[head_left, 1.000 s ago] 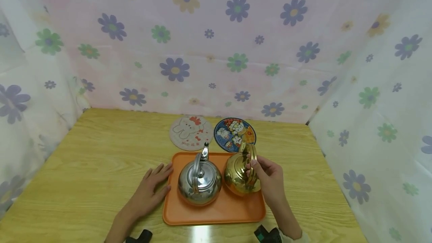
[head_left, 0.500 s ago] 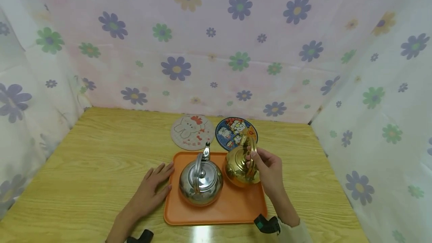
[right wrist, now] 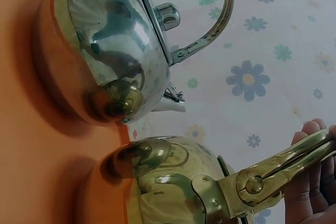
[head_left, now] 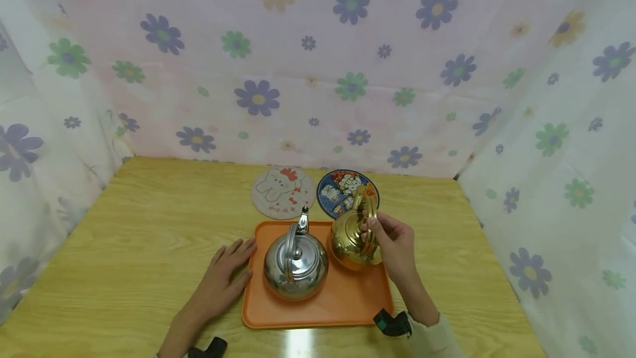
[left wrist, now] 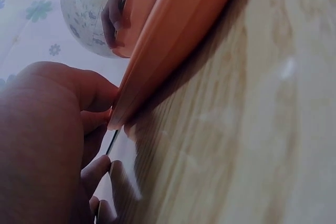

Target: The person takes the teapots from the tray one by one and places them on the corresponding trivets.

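Above the right half of the orange tray (head_left: 348, 308), the right hand (head_left: 392, 245) was clamped on the handle of the gold kettle (head_left: 350, 239), which hung clear of the tray just beside the silver kettle (head_left: 295, 261). The left hand (head_left: 223, 278) lay flat, fingers straight, against the tray's left rim. A steady, level carry seemed wise, with the gold kettle kept apart from its neighbour and the tray pinned to the table (head_left: 149, 225).
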Demonstrator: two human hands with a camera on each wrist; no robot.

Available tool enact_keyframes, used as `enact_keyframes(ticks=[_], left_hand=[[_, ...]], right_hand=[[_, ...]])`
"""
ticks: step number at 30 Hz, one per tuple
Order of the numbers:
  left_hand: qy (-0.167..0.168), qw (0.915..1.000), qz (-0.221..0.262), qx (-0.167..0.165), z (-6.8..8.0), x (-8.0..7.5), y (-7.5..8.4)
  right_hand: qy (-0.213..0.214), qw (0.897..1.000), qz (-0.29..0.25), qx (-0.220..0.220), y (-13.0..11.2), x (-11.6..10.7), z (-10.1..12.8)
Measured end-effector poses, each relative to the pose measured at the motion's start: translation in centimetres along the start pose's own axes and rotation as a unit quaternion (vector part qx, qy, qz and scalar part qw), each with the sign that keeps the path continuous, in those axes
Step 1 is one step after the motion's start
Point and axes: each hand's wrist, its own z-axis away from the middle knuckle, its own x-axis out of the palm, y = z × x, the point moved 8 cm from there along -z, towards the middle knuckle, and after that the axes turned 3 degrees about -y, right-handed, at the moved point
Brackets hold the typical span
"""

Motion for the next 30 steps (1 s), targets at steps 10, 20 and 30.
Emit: enact_keyframes(ticks=[10, 20, 30], left_hand=[[-0.015, 0.9999, 0.005, -0.005, -0.54, -0.18, -0.24], [-0.015, 0.9998, 0.014, -0.006, -0.11, 0.10, -0.33], [-0.017, 0.9997, 0.018, -0.008, -0.17, 0.17, -0.24]], right_hand=[[0.008, 1.000, -0.001, 0.000, -0.13, 0.12, -0.55], [0.010, 1.000, -0.010, 0.000, 0.24, 0.01, -0.30], [0.016, 1.000, -0.016, -0.004, -0.02, -0.07, -0.43]])
